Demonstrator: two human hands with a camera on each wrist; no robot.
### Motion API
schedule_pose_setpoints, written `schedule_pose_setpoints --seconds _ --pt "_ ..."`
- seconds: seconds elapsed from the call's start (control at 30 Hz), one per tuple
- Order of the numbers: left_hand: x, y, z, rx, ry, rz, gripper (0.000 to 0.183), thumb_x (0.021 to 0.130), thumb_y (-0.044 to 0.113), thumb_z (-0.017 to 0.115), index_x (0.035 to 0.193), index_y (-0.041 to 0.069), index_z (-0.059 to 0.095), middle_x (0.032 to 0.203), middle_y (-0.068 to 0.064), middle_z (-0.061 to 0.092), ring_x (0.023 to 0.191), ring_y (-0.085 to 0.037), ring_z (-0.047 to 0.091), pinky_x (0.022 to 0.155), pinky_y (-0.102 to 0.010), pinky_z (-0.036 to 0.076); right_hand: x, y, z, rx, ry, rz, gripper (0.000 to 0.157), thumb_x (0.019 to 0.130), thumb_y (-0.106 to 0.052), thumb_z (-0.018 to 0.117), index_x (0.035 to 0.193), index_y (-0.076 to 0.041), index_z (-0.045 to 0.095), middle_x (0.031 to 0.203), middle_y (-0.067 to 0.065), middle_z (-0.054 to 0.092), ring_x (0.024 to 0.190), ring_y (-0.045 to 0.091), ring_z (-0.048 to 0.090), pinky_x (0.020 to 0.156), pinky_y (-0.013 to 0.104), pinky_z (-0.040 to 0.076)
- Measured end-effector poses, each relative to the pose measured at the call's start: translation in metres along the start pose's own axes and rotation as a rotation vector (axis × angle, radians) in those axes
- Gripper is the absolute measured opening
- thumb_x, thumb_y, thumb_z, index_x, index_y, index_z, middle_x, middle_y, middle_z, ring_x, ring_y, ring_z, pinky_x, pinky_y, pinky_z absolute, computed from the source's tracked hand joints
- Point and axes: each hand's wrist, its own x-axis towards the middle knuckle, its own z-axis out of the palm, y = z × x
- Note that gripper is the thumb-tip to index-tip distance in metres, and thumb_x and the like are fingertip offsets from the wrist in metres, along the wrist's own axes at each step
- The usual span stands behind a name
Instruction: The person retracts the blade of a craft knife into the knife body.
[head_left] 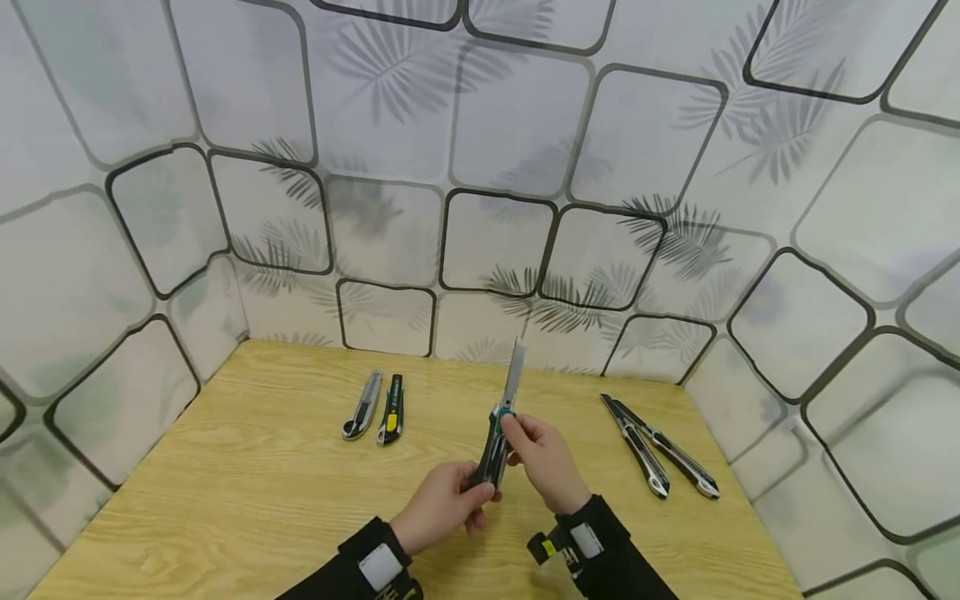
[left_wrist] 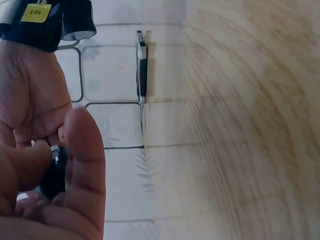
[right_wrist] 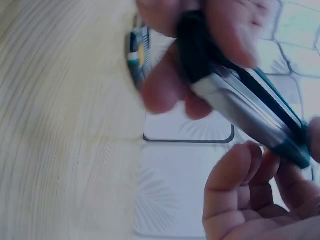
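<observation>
A snap-off utility knife [head_left: 491,458] with a dark handle is held above the wooden table, its silver blade [head_left: 513,375] extended and pointing up toward the wall. My left hand [head_left: 442,504] grips the lower end of the handle. Higher up, my right hand [head_left: 551,467] pinches the teal part at the blade's base between thumb and fingers. In the right wrist view the knife's silver and dark green handle [right_wrist: 240,100] runs slantwise between both hands. Fingers of the left hand [left_wrist: 82,170] hide most of the knife in the left wrist view.
Left of the hands lie a silver utility knife [head_left: 363,408] and a black one with a yellow patch [head_left: 392,408]. Two more silver-and-black knives [head_left: 637,450] lie at an angle on the right. A patterned wall covering [head_left: 495,242] stands around the table [head_left: 225,483].
</observation>
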Motion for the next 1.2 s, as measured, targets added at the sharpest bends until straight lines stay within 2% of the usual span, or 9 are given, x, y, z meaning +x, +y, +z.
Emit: schedule_pose_setpoints --seconds 0.1,0.2,0.3,0.5,0.77,1.03,1.2 --pt "0.0 -0.002 -0.002 -0.071 -0.031 -0.033 0.017 0.108 0.017 0.066 0.111 0.001 0.072 0.08 -0.009 0.072 0.063 -0.012 0.067 0.061 -0.032 0.06 0.0 -0.002 -0.004 0.045 0.004 0.021 0.039 0.112 -0.035 0.057 0.122 -0.002 0.075 0.094 0.001 0.071 0.092 0.018 0.065 0.082 0.031 0.055" --pt "0.001 -0.005 -0.004 -0.156 -0.013 -0.051 0.022 0.108 0.016 0.066 0.119 -0.002 0.07 0.089 -0.013 0.074 0.068 -0.013 0.07 0.065 -0.03 0.062 0.0 -0.004 -0.006 0.046 0.035 0.028 0.041 0.112 -0.038 0.058 0.121 -0.002 0.076 0.094 0.0 0.072 0.092 0.018 0.065 0.082 0.032 0.054" --pt "0.001 -0.006 -0.006 -0.201 0.008 -0.039 0.025 0.108 0.014 0.065 0.122 -0.005 0.068 0.095 -0.016 0.075 0.072 -0.014 0.073 0.069 -0.032 0.064 0.0 -0.005 -0.007 0.049 0.071 0.027 0.041 0.11 -0.04 0.061 0.119 -0.003 0.076 0.092 -0.001 0.071 0.091 0.017 0.065 0.081 0.031 0.054" --pt "0.0 -0.002 -0.007 -0.178 0.021 -0.026 0.019 0.106 0.012 0.068 0.114 -0.005 0.071 0.094 -0.015 0.077 0.075 -0.014 0.076 0.071 -0.034 0.066 -0.001 -0.007 -0.008 0.057 0.071 0.021 0.041 0.109 -0.041 0.062 0.118 -0.004 0.076 0.091 -0.002 0.074 0.088 0.016 0.069 0.078 0.031 0.055" --pt "-0.005 0.001 -0.002 -0.156 0.047 -0.026 0.018 0.105 0.009 0.069 0.114 -0.005 0.072 0.097 -0.023 0.076 0.073 -0.015 0.076 0.07 -0.034 0.066 0.0 -0.01 -0.008 0.094 0.084 0.061 0.036 0.109 -0.037 0.064 0.113 -0.004 0.078 0.083 -0.003 0.072 0.085 0.017 0.068 0.076 0.031 0.053" --pt "-0.007 0.002 0.001 -0.167 0.065 -0.014 0.018 0.103 0.008 0.07 0.113 -0.007 0.072 0.092 -0.013 0.077 0.072 -0.015 0.076 0.068 -0.035 0.066 -0.001 -0.009 -0.01 0.156 0.033 0.107 0.035 0.109 -0.039 0.062 0.116 -0.007 0.076 0.083 -0.005 0.07 0.085 0.016 0.067 0.076 0.032 0.05" --pt "-0.007 0.006 0.003 -0.175 0.061 -0.018 0.02 0.104 0.01 0.07 0.115 -0.007 0.073 0.093 -0.014 0.078 0.072 -0.015 0.076 0.068 -0.035 0.066 -0.003 -0.005 -0.014 0.22 -0.023 0.15 0.03 0.108 -0.039 0.062 0.116 -0.012 0.072 0.085 -0.006 0.07 0.086 0.015 0.065 0.076 0.033 0.045"
